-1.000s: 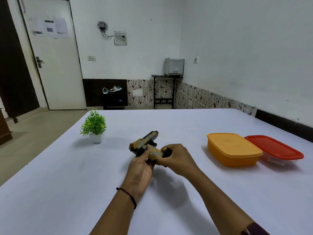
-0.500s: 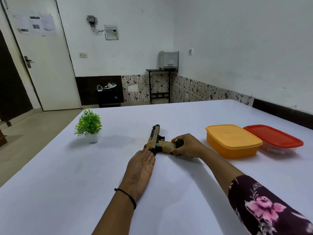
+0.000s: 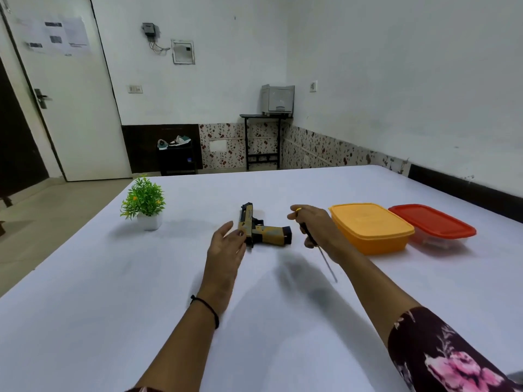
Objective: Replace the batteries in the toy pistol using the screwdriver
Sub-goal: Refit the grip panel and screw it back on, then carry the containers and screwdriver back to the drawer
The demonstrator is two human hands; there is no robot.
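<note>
A yellow-and-black toy pistol lies flat on the white table, barrel pointing away and grip pointing right. My left hand hovers just left of it with straight fingers, fingertips at the pistol's rear. My right hand is lifted to the right of the pistol's grip and holds a screwdriver. Its thin metal shaft slants down toward me, and a bit of yellow handle shows above the fingers.
An orange lidded box and a red-lidded clear box stand to the right of my right hand. A small potted plant is at the left. The table's left edge drops to the floor.
My right hand let go of the pistol's grip and rose to the right, now with the screwdriver in it. The left hand lifted slightly beside the pistol, which stays lying flat.
</note>
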